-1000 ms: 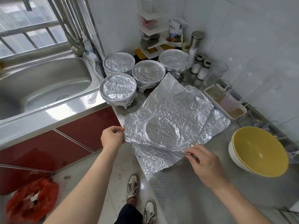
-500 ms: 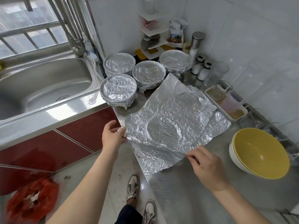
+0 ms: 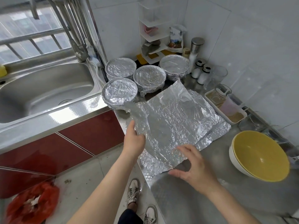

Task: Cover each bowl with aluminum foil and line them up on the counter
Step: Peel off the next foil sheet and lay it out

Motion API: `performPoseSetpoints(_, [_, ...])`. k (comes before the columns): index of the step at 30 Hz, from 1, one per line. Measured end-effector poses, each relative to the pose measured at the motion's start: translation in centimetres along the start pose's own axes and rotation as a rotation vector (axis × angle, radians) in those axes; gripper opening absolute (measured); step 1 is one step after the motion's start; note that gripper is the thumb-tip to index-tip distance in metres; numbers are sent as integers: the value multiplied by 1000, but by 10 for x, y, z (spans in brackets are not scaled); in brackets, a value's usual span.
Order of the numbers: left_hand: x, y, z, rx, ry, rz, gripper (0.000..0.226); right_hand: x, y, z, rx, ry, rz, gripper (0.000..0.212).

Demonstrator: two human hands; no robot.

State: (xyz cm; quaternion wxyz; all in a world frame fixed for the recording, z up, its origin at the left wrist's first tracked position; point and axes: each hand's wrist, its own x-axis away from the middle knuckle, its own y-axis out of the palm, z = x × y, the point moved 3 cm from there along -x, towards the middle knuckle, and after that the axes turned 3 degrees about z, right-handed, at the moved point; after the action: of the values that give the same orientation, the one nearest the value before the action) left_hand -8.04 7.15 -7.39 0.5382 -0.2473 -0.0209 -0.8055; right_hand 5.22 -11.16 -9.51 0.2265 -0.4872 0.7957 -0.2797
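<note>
Steel tabletop carrying four foil-covered bowls clustered at the back, crinkled foil sheets in the middle, a white tray and stacked yellow bowls.

Bare left forearm and right forearm; dark trousers; 2 white sneakers with dark trim.

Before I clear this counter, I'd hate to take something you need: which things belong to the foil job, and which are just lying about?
In use: foil sheet in the left hand; spare foil beneath; four covered bowls; yellow bowls, not yet covered.
Lying about: shakers; tray; rack; brush; red bag.
</note>
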Motion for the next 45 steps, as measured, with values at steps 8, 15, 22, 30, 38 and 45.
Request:
performPoseSetpoints(8, [10, -48, 56, -88, 242, 14, 63, -26, 2, 30, -928, 1009, 350, 40])
performPoseSetpoints(15, [25, -87, 84, 263, 199, -90, 64, -47, 29, 22, -1294, 1222, 324, 60])
performPoseSetpoints(22, [19, -120, 72, 294, 120, -121, 62, -64, 22, 1, -1330, 1058, 349, 53])
performPoseSetpoints(30, [-8, -109, 36, -343, 133, 103, 28, -54, -19, 30, -793, 995, 711, 58])
performPoseSetpoints(38, [-52, -47, 79, -769, 497, 249, 44, -6, -41, -28, -371, 408, 718, 17])
performPoseSetpoints(45, [-37, 17, 92, -882, 801, 110, 85, 1, 10, -27, -319, 269, 609, 29])
